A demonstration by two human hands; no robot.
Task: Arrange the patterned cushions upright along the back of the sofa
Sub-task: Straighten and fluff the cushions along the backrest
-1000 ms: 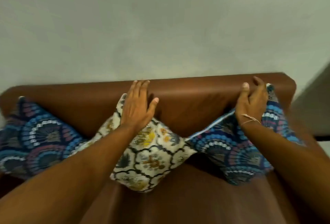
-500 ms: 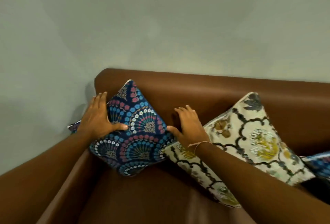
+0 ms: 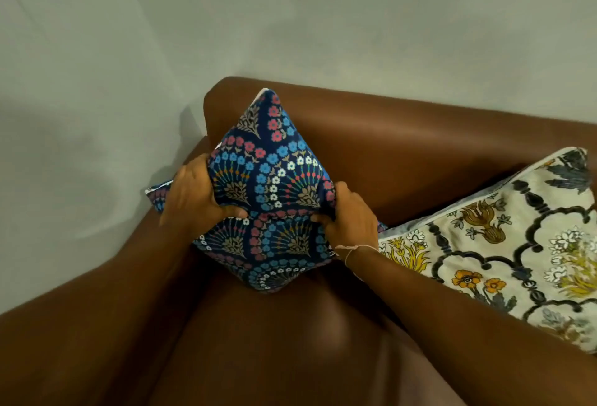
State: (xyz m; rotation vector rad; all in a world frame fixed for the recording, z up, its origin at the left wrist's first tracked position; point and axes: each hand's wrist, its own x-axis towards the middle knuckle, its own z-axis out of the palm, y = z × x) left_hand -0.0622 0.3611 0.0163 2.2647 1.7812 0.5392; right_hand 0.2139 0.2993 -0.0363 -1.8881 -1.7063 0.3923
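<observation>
Your left hand (image 3: 197, 198) grips the blue fan-patterned cushion (image 3: 271, 185) at its 9 o'clock side and your right hand (image 3: 350, 218) pinches it at 3 o'clock, thumbs pressed into the front fabric, so it stands on one corner in the sofa's (image 3: 403, 147) left corner, its top point leaning against the backrest at 12 o'clock. The cream floral cushion (image 3: 504, 244) lies just beside it at 3 o'clock, tilted against the backrest, its near corner meeting your right wrist with its thin thread bracelet (image 3: 350, 249).
</observation>
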